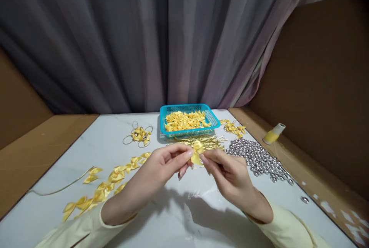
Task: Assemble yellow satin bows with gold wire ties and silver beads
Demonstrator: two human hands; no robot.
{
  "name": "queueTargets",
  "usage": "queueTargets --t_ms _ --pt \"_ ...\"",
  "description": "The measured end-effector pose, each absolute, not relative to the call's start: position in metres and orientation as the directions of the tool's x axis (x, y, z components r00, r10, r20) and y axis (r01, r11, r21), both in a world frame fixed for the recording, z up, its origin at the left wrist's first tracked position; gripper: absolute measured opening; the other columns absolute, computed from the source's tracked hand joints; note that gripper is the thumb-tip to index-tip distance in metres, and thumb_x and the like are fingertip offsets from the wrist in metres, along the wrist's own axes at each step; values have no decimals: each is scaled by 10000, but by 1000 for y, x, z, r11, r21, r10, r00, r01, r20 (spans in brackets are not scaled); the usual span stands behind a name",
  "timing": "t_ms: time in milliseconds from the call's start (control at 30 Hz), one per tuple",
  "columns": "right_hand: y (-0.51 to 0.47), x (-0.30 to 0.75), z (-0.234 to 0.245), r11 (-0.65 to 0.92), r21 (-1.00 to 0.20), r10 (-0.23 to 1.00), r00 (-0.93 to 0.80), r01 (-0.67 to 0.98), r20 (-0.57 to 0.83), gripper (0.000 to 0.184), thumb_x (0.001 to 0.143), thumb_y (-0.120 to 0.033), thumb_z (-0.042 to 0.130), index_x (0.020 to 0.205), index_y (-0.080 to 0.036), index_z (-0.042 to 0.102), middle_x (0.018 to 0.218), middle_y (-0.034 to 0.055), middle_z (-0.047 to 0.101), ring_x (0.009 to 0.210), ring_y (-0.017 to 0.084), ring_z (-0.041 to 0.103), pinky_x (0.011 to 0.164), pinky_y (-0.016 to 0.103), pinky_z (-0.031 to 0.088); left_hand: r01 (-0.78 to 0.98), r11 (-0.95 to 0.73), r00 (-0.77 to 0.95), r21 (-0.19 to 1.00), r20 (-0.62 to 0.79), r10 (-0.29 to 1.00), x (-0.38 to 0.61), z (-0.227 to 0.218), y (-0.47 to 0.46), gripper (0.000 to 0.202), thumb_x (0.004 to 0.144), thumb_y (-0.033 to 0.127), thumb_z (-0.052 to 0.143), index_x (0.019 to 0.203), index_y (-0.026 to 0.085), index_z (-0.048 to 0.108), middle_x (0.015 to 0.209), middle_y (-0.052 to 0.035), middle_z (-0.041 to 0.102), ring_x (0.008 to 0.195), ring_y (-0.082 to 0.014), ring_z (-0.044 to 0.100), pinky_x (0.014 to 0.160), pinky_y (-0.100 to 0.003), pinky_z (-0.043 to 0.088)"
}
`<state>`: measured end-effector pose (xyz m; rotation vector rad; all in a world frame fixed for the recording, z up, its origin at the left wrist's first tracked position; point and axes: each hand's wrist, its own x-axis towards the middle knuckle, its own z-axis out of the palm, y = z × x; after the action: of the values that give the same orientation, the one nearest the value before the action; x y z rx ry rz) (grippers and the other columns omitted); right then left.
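Note:
A small yellow satin ribbon bow (197, 152) is held up over the middle of the table between both hands. My left hand (170, 165) pinches its left side between thumb and index finger. On the other side, my right hand (230, 171) has thumb and index fingertips closed at the bow's right edge. Just behind the fingers lies a bundle of gold wire ties (213, 141). Loose yellow bows (117, 174) spread across the table left of my left forearm, partly covered by it. Silver oval beads (256, 157) are heaped beyond my right hand.
A turquoise basket (190, 134) of yellow bows stands at the back. Bows with wire loops (141, 135) lie left of it, more bows (235, 128) at right. A yellow-and-white thread spool (273, 133) rests on cardboard. One wired bow (92, 175) lies far left; a single bead (305, 200), right.

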<state>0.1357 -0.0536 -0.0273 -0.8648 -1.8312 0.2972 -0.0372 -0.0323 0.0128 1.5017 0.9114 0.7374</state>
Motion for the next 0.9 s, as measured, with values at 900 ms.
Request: queueTargets --t_ms 900 --pt "-55 141 -32 752 -499 636 -276 431 720 100 849 -99 456 850 -162 534 613 -7 505 488 79 411 470 192 362 300 -436 419 849 293 859 -37 7 -45 120 849 214 512 774 166 593 698 5 572 646 -111 506 580 -213 400"
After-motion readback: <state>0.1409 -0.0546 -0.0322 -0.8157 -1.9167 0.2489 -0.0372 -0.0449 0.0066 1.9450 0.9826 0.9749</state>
